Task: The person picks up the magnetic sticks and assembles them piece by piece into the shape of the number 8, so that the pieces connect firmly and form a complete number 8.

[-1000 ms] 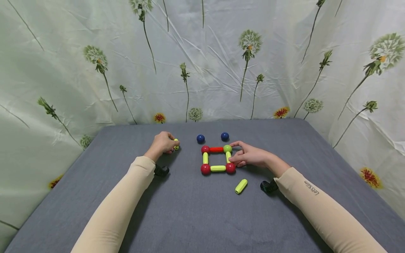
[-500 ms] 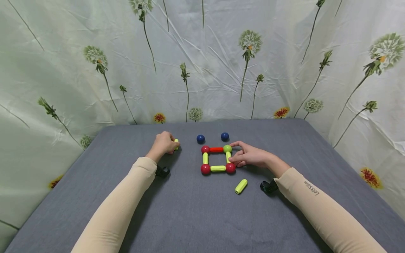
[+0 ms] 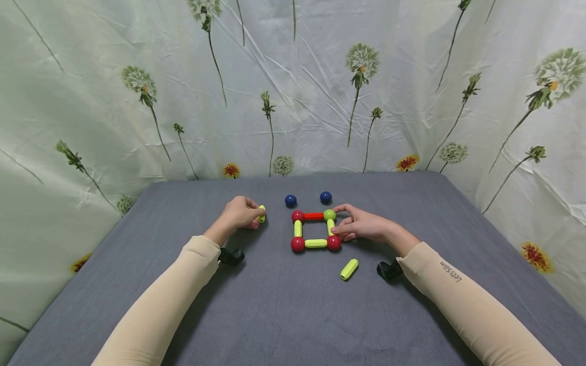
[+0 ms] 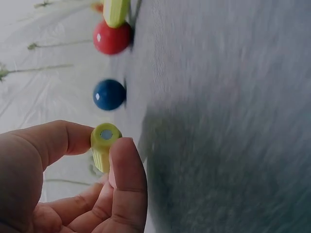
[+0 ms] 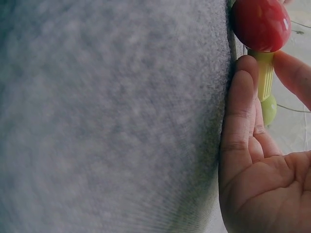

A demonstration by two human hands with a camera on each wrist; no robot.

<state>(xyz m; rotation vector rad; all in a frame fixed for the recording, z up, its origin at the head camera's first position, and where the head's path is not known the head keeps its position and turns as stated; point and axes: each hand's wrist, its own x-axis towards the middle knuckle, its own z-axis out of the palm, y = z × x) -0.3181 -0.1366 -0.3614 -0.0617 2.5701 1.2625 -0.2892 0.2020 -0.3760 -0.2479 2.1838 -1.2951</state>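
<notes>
In the head view, my left hand (image 3: pixel 238 212) pinches a yellow magnetic rod (image 3: pixel 261 214) between thumb and finger, above the table at the left. The left wrist view shows the metal disc in this rod's end. To the right lies a square of magnetic rods and balls: a red rod (image 3: pixel 313 216), yellow rods (image 3: pixel 316 243), red balls (image 3: pixel 297 244) and one green ball (image 3: pixel 329 215). My right hand (image 3: pixel 363 224) holds the square's right side. Its thumb is at the yellow side rod (image 5: pixel 265 77), beside the near red ball (image 5: pixel 262 24), with a finger reaching the green ball.
Two blue balls (image 3: pixel 290 201) lie behind the square. A loose yellow rod (image 3: pixel 349 269) rests in front of it, to the right. Grey cloth covers the table (image 3: pixel 274 315), and a flower-printed curtain (image 3: pixel 311 91) hangs behind.
My left hand has moved slightly right and nearer with its yellow rod. My right hand and the square have stayed put.
</notes>
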